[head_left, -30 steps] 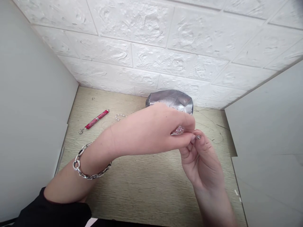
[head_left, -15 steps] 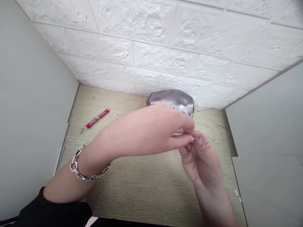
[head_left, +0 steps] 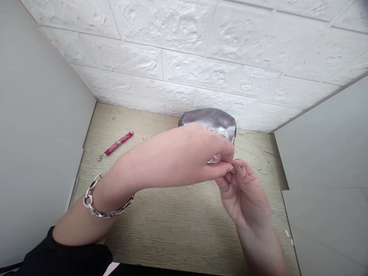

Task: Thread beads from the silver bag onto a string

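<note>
My left hand (head_left: pixel 195 157) reaches across to the right, its thumb and index finger pinched at one end of a small clear bead (head_left: pixel 238 168). The thumb and fingers of my right hand (head_left: pixel 244 188) close on the same bead from the other side, palm partly turned up. Behind my left fingers, clear beads (head_left: pixel 214 159) show through the gap; how they are held is hidden. An open silver bag (head_left: pixel 209 117) stands just beyond my left hand, its lower part covered by it.
A red tube-shaped item (head_left: pixel 118 143) with a metal clasp (head_left: pixel 100 157) lies at the left of the wooden table (head_left: pixel 172 226). Thin thread (head_left: pixel 255 145) curls at the right. A white brick-pattern wall (head_left: pixel 186 65) rises behind, with grey panels at both sides.
My left hand has shifted very slightly left, away from my right fingertips, so a little more of the bead shows. My right hand has hardly moved.
</note>
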Demonstrator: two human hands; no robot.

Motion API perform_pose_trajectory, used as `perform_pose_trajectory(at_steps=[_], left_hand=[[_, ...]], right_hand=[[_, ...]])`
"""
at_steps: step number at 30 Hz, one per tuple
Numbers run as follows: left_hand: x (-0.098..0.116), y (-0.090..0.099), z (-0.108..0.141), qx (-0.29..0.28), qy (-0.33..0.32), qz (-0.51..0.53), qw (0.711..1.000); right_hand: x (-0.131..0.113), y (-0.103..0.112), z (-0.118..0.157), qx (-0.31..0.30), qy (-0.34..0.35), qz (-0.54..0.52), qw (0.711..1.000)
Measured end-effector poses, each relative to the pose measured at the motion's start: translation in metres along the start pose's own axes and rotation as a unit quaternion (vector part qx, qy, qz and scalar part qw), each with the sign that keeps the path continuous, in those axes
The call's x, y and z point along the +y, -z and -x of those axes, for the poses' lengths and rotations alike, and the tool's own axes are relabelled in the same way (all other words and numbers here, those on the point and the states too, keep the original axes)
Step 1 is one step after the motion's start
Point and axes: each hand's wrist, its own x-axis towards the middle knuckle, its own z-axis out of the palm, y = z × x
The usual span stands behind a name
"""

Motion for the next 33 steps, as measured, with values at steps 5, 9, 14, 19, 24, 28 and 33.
perform_pose_trajectory(at_steps=[5, 9, 14, 19, 24, 28, 33], left_hand=[[0.0005, -0.0002, 0.0001, 0.004, 0.003, -0.008, 1.000], [0.0007, -0.0001, 0.0003, 0.007, -0.004, -0.004, 1.000], [0.0007, 0.0000, 0.0002, 0.001, -0.007, -0.003, 1.000], [-0.0003, -0.0009, -0.0006, 0.000, -0.009, -0.004, 1.000], [-0.0003, -0.0002, -0.0001, 0.000, -0.009, -0.004, 1.000], [0.0003, 0.0006, -0.0001, -0.008, -0.006, -0.011, 1.000], [0.0008, 0.0006, -0.0013, -0.015, -0.005, -0.029, 0.999]], right_hand=[[-0.0004, 0.0005, 0.0000, 0.000, 0.001, 0.010, 1.000], [-0.0007, 0.0006, -0.0002, -0.001, -0.006, -0.014, 1.000], [-0.0005, 0.0001, 0.0000, -0.002, -0.009, -0.019, 1.000], [-0.0007, -0.0005, 0.0000, -0.003, -0.006, -0.021, 1.000], [0.0006, -0.0003, -0.0005, -0.023, -0.001, -0.034, 0.999], [0.0018, 0.0001, -0.0013, -0.038, 0.020, -0.020, 0.999], [0.0035, 0.0001, -0.0016, -0.038, 0.061, 0.018, 0.997]])
